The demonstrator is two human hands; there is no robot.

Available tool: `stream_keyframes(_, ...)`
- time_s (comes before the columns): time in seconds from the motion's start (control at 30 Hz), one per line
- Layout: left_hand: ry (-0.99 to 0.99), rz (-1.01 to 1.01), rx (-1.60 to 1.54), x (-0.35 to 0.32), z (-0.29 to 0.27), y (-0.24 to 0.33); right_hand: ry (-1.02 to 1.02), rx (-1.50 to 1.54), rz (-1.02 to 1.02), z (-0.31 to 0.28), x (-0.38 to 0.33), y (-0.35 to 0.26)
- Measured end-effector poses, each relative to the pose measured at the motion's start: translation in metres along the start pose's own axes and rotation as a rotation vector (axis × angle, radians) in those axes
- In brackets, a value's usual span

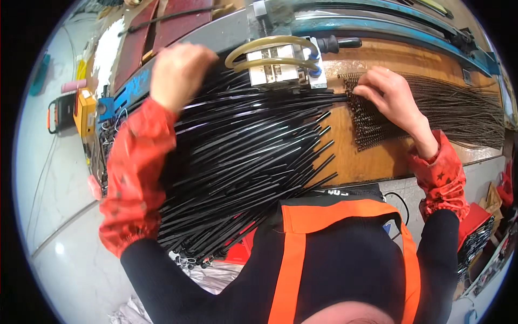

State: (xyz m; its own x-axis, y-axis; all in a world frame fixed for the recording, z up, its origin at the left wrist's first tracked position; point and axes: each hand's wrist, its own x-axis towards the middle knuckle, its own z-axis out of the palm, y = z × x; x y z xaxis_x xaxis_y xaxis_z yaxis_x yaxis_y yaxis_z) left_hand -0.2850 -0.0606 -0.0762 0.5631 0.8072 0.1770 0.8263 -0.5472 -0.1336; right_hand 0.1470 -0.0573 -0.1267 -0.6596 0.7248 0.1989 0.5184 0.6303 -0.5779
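My left hand [183, 73] is closed in a loose fist above the far left part of a heap of black tubes [243, 156]. Its fingertips are turned away and slightly blurred, so what they hold cannot be made out. On the other side, my right hand [386, 94] pinches a thin dark coil spring at the left edge of a spread of long brown coil springs [431, 113]. The pinched end lines up with the tips of the tubes leaving a small clamp fixture [275, 67]. Yellowish hoses [270, 42] loop over that fixture.
The wooden worktop [345, 156] shows between tubes and springs. Blue metal rails [377, 27] run along its far side. At left are a yellow box [85, 112] and a black-and-orange case [63, 114] on the floor. A red bin [475, 224] with dark rods stands at right.
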Motion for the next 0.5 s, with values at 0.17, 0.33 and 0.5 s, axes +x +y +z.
stream_keyframes(0.17, -0.145, 0.057, -0.286, -0.007, -0.002, 0.091, -0.056, -0.01, 0.104, 0.014, 0.015, -0.001)
stream_keyframes(0.33, -0.075, 0.036, -0.365, -0.009, 0.001, 0.098, -0.097, -0.033, 0.109, 0.008, 0.007, -0.001)
stream_keyframes(0.5, -0.062, 0.031, -0.402, -0.014, -0.014, 0.113, -0.027, 0.259, 0.091, 0.004, -0.005, -0.008)
